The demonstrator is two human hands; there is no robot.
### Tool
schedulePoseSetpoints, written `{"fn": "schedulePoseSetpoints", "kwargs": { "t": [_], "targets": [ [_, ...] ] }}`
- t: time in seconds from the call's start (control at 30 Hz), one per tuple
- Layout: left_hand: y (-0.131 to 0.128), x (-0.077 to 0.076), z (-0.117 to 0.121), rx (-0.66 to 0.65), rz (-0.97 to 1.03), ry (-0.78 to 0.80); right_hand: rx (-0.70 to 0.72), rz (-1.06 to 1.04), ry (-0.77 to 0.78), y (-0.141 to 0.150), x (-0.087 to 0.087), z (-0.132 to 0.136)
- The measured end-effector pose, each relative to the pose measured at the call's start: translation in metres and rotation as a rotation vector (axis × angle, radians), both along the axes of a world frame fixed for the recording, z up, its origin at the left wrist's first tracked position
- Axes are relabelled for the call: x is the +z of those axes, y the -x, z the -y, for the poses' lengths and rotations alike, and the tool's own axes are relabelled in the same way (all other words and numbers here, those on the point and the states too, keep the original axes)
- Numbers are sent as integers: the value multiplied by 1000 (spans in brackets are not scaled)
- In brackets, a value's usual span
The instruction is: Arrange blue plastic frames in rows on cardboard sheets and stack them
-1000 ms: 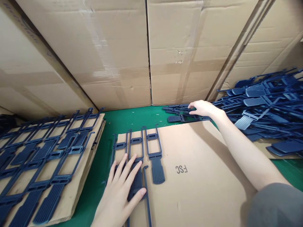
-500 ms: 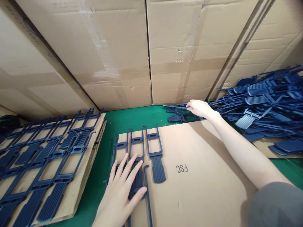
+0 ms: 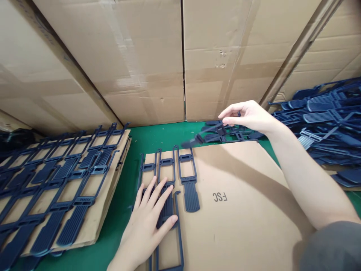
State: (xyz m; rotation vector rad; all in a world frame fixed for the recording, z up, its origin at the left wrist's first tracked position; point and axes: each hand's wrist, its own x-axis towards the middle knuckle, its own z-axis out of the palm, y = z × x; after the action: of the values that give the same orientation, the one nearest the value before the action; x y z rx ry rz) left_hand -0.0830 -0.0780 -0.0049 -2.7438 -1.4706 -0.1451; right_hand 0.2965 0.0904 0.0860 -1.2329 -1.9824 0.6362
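Observation:
My left hand (image 3: 150, 222) lies flat with fingers spread over dark blue plastic frames laid on a cardboard sheet (image 3: 239, 226). Just right of its fingertips rests one frame with a ribbed paddle (image 3: 191, 195), its open end toward the far edge. My right hand (image 3: 248, 116) is raised above the sheet's far edge, thumb and fingers pinching one end of another plastic frame (image 3: 218, 130). That piece hangs tilted down to the left and is smeared by motion. Under it, several similar frames (image 3: 239, 135) lie on the green surface.
Tall cardboard boxes (image 3: 146, 67) stand along the back. A second cardboard stack (image 3: 109, 203) at left carries rows of the same frames. At right is a jumbled heap of frames (image 3: 324, 116). Green surface (image 3: 158, 133) shows between them.
My right hand has risen from the small pile at the far edge, lifting a frame out of it. My left hand stays in place on the frames; the view has shifted slightly.

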Motion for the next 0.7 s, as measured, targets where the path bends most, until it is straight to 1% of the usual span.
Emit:
{"fn": "schedulePoseSetpoints", "kwargs": {
  "t": [0.07,0.13,0.2,0.33,0.4,0.43,0.5,0.6,0.63,0.7],
  "targets": [
    [-1,1,0,2,10,12,76,-74,82,4,5,9],
    [-2,2,0,4,24,21,106,-123,126,6,7,12],
    [-2,2,0,6,40,29,82,-188,114,7,7,12],
    [-3,3,1,12,59,39,1,-387,16,6,5,9],
    [-3,4,1,13,66,40,0,-461,2,8,5,9],
    [-3,4,1,12,72,39,18,-469,20,9,6,10],
    [-3,4,1,10,84,38,101,-415,102,15,5,12],
    [-3,4,1,14,77,41,295,-189,249,33,-1,15],
    [-3,4,1,15,70,45,344,-93,271,41,-5,17],
    [-3,4,1,19,57,50,402,91,260,60,-16,21]
  ]
}}
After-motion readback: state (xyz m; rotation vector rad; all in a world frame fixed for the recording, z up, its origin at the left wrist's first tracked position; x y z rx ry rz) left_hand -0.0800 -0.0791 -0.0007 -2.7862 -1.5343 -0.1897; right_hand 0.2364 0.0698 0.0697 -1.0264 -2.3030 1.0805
